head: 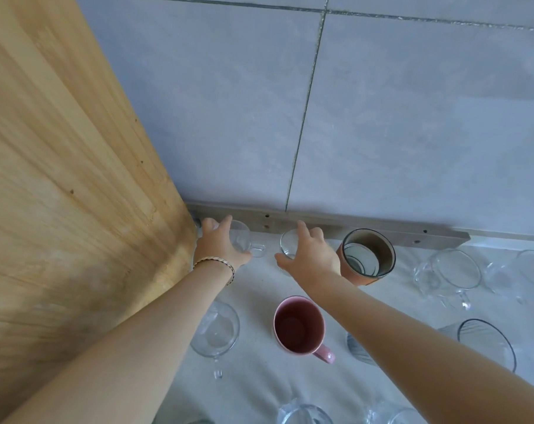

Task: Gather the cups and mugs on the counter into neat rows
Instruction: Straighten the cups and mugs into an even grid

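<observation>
My left hand point(218, 244) grips a clear glass mug point(244, 240) at the back left corner of the counter, its handle pointing right. My right hand point(308, 255) grips a second clear glass cup point(288, 241) just to the right, near the wall. An orange cup with a dark rim point(366, 255) stands right of that hand. A pink mug point(301, 327) sits in the middle between my forearms. A clear glass mug point(218, 332) stands left of it, partly under my left arm.
A wooden panel point(70, 179) walls off the left side. Grey wall tiles point(382, 117) rise behind the counter point(259, 289). More clear glass mugs point(455, 270) and a dark-rimmed striped glass point(486, 341) stand at the right; other glasses point(304, 414) line the near edge.
</observation>
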The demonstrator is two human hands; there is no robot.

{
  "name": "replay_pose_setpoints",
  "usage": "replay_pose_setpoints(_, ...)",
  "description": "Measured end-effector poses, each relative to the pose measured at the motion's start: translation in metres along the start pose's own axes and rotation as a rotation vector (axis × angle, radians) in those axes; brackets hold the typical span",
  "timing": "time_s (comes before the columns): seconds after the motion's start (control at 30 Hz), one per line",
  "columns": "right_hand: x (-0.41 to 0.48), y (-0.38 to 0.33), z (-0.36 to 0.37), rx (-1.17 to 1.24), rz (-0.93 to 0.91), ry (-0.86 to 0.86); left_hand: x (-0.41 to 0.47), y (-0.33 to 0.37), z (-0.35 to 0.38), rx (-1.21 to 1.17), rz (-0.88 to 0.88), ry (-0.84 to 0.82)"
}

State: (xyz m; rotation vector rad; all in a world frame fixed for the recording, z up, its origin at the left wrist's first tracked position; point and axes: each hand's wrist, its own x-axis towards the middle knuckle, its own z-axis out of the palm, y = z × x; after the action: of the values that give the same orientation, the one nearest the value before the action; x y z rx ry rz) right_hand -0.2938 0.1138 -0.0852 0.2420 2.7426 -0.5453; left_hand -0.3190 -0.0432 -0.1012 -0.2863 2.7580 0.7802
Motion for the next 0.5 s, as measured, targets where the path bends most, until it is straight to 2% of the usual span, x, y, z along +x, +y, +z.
replay_pose_setpoints(0.07,-0.005,0.001,-0.004,-0.037,-0.004,-0.028,-0.002,0.002,0.000,0.016,-0.036,-0.030)
replay_pose_setpoints(0.13,-0.014,0.008,-0.016,-0.001,-0.037,-0.018,-0.007,0.009,0.000,0.100,-0.025,0.042)
replay_pose_setpoints(0.2,-0.023,0.026,-0.033,0.011,-0.112,0.087,-0.017,0.021,0.001,0.134,0.138,0.168)
replay_pose_setpoints(0.23,-0.027,0.038,-0.042,-0.027,-0.142,0.170,-0.022,0.030,0.003,0.104,0.245,0.168)
replay_pose_setpoints(0.3,-0.030,0.066,-0.057,-0.120,-0.118,0.276,-0.031,0.049,0.006,0.071,0.396,0.039)
replay_pose_setpoints(0.33,-0.030,0.078,-0.061,-0.126,-0.061,0.259,-0.035,0.057,0.010,0.081,0.408,-0.053)
replay_pose_setpoints(0.43,-0.026,0.097,-0.060,0.012,0.096,0.075,-0.040,0.074,0.028,0.054,0.300,-0.224)
replay_pose_setpoints(0.5,-0.024,0.102,-0.055,0.071,0.098,0.025,-0.040,0.082,0.037,0.017,0.236,-0.206)
